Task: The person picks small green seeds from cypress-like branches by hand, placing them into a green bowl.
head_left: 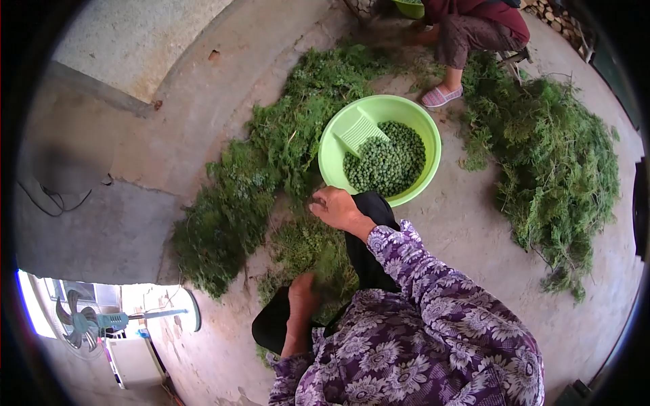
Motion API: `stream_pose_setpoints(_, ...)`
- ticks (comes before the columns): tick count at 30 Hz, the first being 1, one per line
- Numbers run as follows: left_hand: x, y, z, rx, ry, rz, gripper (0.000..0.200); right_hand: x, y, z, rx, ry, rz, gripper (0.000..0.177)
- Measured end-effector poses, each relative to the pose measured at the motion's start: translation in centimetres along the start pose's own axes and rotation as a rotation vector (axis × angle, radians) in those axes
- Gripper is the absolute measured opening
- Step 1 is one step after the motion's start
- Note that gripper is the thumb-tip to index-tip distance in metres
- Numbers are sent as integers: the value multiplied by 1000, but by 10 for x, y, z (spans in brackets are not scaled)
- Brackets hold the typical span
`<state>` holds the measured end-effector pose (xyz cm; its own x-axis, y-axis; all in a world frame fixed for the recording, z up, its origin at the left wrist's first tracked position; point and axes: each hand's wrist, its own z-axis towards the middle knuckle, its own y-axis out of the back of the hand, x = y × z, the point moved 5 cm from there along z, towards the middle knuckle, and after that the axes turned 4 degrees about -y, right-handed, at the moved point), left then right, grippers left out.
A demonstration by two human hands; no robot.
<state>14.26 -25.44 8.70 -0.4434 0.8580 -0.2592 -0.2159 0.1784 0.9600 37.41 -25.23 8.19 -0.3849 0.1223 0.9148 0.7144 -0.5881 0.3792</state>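
Note:
My left hand (304, 292) is low over my lap, smeared by motion. A feathery green sprig (332, 262), blurred along with it, extends from its fingers. My right hand (334, 207) has curled, closed fingers by the near left rim of a light green plastic basin (430, 116); whatever is inside those fingers is hidden. Small round green berries (393, 161) fill much of the basin, lying against its built-in ridged washboard (361, 133). Between and below my hands, loose green foliage (298, 240) covers the floor.
A long heap of leafy branches (291, 128) runs along the left of the basin, and another pile (555, 176) lies right. A co-worker (467, 40) sits beyond, near another green basin (410, 8). A fan (88, 318) stands lower left, by a concrete ledge (95, 237).

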Motion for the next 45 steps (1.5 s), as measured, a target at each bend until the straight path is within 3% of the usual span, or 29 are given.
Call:
stream_pose_setpoints(1, -2, -3, -6, 1, 2, -2, 20, 1, 0, -1, -26, 28, 15, 31)
stream_pose_setpoints(3, -8, -28, -21, 517, 17, 76, 26, 3, 4, -3, -51, 57, 25, 31)
stream_pose_setpoints(6, -36, 2, -3, 573, -45, 131, 30, 6, 12, -6, -52, 100, 129, 29)
stream_pose_setpoints(10, -99, 102, 51, 410, -152, 184, 43, 6, 10, -10, -109, 170, 201, 25)
stream_pose_setpoints(12, -157, 160, 72, 261, -316, 109, 47, 7, 10, -12, -127, 178, 187, 24)
stream_pose_setpoints(13, -184, 183, 75, 235, -433, 63, 48, 8, 10, -13, -119, 210, 156, 21)
stream_pose_setpoints(16, -247, 230, 54, -86, -884, -130, 46, 7, 9, -14, -80, 209, 227, 19)
stream_pose_setpoints(17, -261, 232, 49, -93, -870, -133, 46, 10, 12, -15, -82, 206, 227, 17)
stream_pose_setpoints(20, -289, 250, 19, -408, -782, -639, 42, 15, 17, -18, -105, 212, 218, 18)
stream_pose_setpoints(21, -283, 262, 22, -418, -769, -635, 42, 10, 15, -16, -76, 164, 231, 18)
stream_pose_setpoints(23, -284, 265, 19, -1, -1152, -208, 19, 3, 13, -16, -65, 158, 224, 17)
stream_pose_setpoints(24, -282, 263, 16, -2, -1134, -212, 19, 3, 13, -16, -59, 171, 210, 17)
stream_pose_setpoints(29, -256, 265, 2, -616, -786, -769, 21, -1, 10, -14, -30, 144, 233, 17)
stream_pose_setpoints(32, -232, 267, -12, -728, -684, -776, 27, 8, 5, -14, -36, 169, 173, 18)
stream_pose_setpoints(34, -182, 281, -4, -246, -592, -473, 43, 6, 6, -15, -41, 131, 166, 18)
stream_pose_setpoints(36, -123, 260, 15, -357, -584, -204, 37, 5, 2, -13, -13, 120, 92, 18)
stream_pose_setpoints(37, -97, 254, 31, -259, -332, -358, 38, 5, -1, -12, 13, 81, 116, 18)
stream_pose_setpoints(38, -58, 227, 31, -343, -252, -351, 36, 4, -5, -10, 42, 43, 139, 18)
stream_pose_setpoints(40, -1, 205, 26, -301, 23, -184, 39, -4, -23, -3, 83, 37, 118, 19)
stream_pose_setpoints(42, 35, 186, 17, -286, 115, -177, 38, -6, -39, -1, 114, 23, 97, 20)
stream_pose_setpoints(45, 83, 159, 7, -262, 283, -205, 37, -11, -89, 2, 286, -56, -188, 26)
